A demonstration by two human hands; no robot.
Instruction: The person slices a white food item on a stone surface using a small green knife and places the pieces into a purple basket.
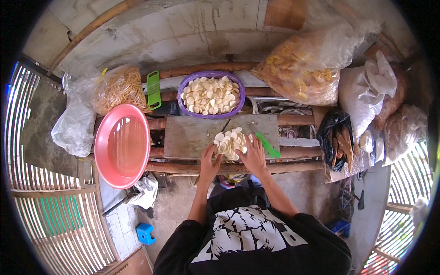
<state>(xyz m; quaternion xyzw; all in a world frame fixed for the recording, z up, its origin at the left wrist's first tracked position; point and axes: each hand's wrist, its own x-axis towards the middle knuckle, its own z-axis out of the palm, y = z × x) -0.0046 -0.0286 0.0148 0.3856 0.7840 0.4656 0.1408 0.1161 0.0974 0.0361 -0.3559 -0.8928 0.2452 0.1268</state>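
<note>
A heap of thin, round, white root slices (231, 141) lies on a grey board (189, 137) in front of me. My left hand (209, 161) touches the heap's left edge, its fingers bent and thumb apart. From the right, my right hand (254, 156) rests against the slices with fingers spread. Neither hand lifts anything off the board. Just right of my right hand lies a green plastic tool (268, 145), its type unclear. Beyond the board, a purple oval basin (180, 99) is filled with similar slices (210, 96).
A pink basin (99, 147) of liquid stands left. Behind it are a bag of fried strips (120, 87) and a green hand slicer (154, 90). At right sit a large bag of yellow chips (302, 75), a white sack (361, 89) and long brown roots (343, 144) in black plastic. Gaps separate the bench poles (295, 167).
</note>
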